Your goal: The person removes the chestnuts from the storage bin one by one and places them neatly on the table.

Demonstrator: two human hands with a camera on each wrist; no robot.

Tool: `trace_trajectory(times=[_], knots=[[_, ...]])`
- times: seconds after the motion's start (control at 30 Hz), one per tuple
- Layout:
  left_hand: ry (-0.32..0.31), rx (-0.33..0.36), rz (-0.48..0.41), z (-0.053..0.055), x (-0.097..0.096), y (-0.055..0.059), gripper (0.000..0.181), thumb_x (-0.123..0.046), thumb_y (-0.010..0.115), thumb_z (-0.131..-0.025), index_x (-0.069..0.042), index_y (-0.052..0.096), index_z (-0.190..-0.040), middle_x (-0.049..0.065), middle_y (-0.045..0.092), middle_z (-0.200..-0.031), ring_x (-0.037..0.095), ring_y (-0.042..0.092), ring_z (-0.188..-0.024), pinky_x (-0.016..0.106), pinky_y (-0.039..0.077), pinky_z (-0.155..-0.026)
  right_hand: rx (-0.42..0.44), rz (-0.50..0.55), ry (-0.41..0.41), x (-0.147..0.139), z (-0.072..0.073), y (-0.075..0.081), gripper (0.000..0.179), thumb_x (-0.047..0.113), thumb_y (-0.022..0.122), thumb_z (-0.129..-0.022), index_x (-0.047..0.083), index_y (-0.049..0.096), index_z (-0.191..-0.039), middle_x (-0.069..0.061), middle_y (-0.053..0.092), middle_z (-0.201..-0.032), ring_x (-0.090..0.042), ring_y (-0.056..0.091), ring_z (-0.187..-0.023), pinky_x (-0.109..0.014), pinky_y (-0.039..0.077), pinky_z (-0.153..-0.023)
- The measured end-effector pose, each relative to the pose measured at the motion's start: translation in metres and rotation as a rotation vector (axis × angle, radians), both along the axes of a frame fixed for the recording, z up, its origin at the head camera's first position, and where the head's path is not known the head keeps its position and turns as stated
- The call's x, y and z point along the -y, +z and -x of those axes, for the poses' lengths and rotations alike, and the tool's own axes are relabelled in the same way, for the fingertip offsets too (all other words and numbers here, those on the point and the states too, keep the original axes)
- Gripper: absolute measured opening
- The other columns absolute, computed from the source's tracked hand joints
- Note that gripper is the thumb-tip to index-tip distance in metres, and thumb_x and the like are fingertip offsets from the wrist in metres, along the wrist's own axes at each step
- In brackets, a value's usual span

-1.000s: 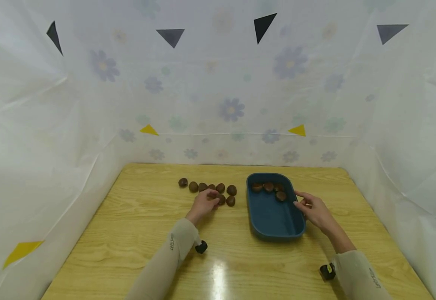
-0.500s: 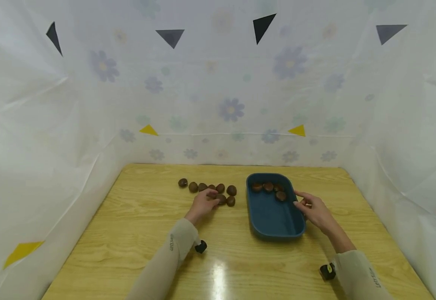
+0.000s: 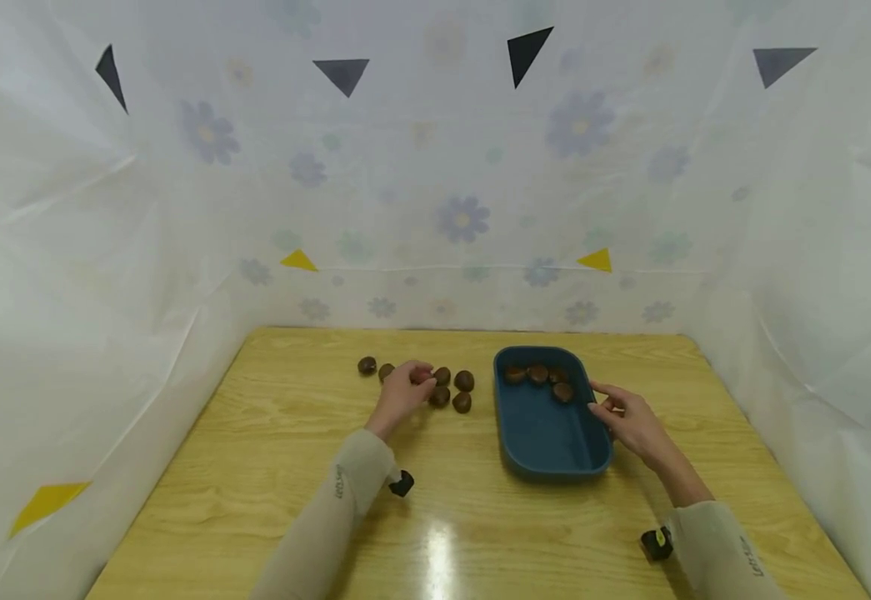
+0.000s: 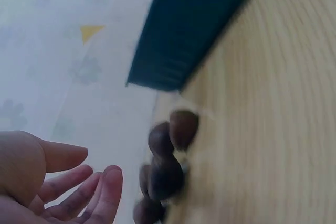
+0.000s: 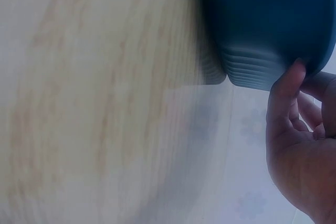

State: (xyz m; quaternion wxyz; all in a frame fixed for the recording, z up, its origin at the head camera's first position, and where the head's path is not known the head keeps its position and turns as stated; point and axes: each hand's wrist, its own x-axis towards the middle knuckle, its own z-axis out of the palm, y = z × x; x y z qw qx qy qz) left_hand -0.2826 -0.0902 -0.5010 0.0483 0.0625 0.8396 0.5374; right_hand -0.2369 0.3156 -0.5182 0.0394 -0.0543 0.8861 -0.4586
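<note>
My left hand [image 3: 402, 392] hovers over the left part of a group of brown chestnuts [image 3: 463, 381] on the table, hiding some of them. In the left wrist view, a gap separates the thumb from the loosely bent fingers [image 4: 111, 192], and nothing is held; several chestnuts [image 4: 167, 177] sit beside them. A deep blue rectangular bin [image 3: 551, 450] stands to the right, with several chestnuts [image 3: 538, 375] at its far end. My right hand [image 3: 633, 425] holds the bin's right rim, its thumb [image 5: 289, 90] against the edge and the other fingers partly hidden.
The wood-grain table [image 3: 270, 483] ends at a pale floral sheet [image 3: 405, 208] behind, with more sheeting on both sides. One chestnut [image 3: 367, 365] lies at the far left of the group. Small black devices [image 3: 402, 483] are worn at both sleeve cuffs.
My left hand has lifted off a near chestnut and shifted slightly away from me and to the left. That chestnut stays on the table. The right hand and the bin have not moved.
</note>
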Motion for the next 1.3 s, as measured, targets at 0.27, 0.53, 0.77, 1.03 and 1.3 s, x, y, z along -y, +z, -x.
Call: trace_trajectory(times=[0.27, 0.53, 0.77, 1.03, 1.3], knots=[[-0.137, 0.066, -0.242, -0.006, -0.056, 0.026, 0.034, -0.016, 0.059, -0.107, -0.008, 0.060, -0.140, 0.017, 0.062, -0.129, 0.041, 0.068, -0.111, 0.055, 0.058, -0.100, -0.001, 0.011, -0.008, -0.003, -0.001, -0.001, 0.057, 0.023, 0.058, -0.109, 0.000, 0.040, -0.157, -0.015, 0.056, -0.092, -0.014, 0.057, -0.066, -0.035, 0.054, -0.056], [-0.223, 0.214, -0.340, -0.013, -0.118, 0.031, 0.032, -0.019, 0.061, -0.107, -0.010, 0.061, -0.138, 0.011, 0.062, -0.127, 0.038, 0.065, -0.124, 0.049, 0.055, -0.107, 0.001, 0.003, -0.012, -0.004, -0.003, -0.002, 0.058, 0.025, 0.058, -0.108, 0.000, 0.040, -0.157, -0.015, 0.058, -0.093, -0.015, 0.059, -0.068, -0.035, 0.055, -0.056], [-0.166, 0.342, -0.437, -0.015, -0.157, 0.026, 0.036, -0.015, 0.063, -0.105, -0.001, 0.058, -0.138, 0.011, 0.065, -0.124, 0.038, 0.064, -0.124, 0.050, 0.053, -0.109, 0.003, 0.015, 0.007, -0.003, -0.006, -0.002, 0.057, 0.025, 0.059, -0.108, 0.000, 0.041, -0.157, -0.015, 0.058, -0.092, -0.016, 0.059, -0.066, -0.035, 0.055, -0.055], [-0.003, 0.470, -0.382, -0.011, -0.196, 0.013, 0.030, -0.016, 0.067, -0.102, -0.002, 0.062, -0.128, 0.014, 0.060, -0.133, 0.038, 0.066, -0.117, 0.048, 0.059, -0.100, -0.009, 0.009, 0.020, -0.002, -0.011, -0.001, 0.056, 0.025, 0.060, -0.107, 0.000, 0.044, -0.155, -0.015, 0.059, -0.092, -0.015, 0.061, -0.062, -0.037, 0.056, -0.053], [0.042, 0.530, -0.415, -0.006, -0.211, -0.007, 0.039, -0.014, 0.061, -0.104, -0.002, 0.059, -0.141, 0.015, 0.058, -0.142, 0.035, 0.067, -0.114, 0.045, 0.060, -0.097, -0.010, 0.014, 0.025, -0.001, -0.013, -0.002, 0.057, 0.025, 0.061, -0.107, -0.001, 0.044, -0.155, -0.015, 0.060, -0.091, -0.014, 0.062, -0.063, -0.035, 0.055, -0.053]])
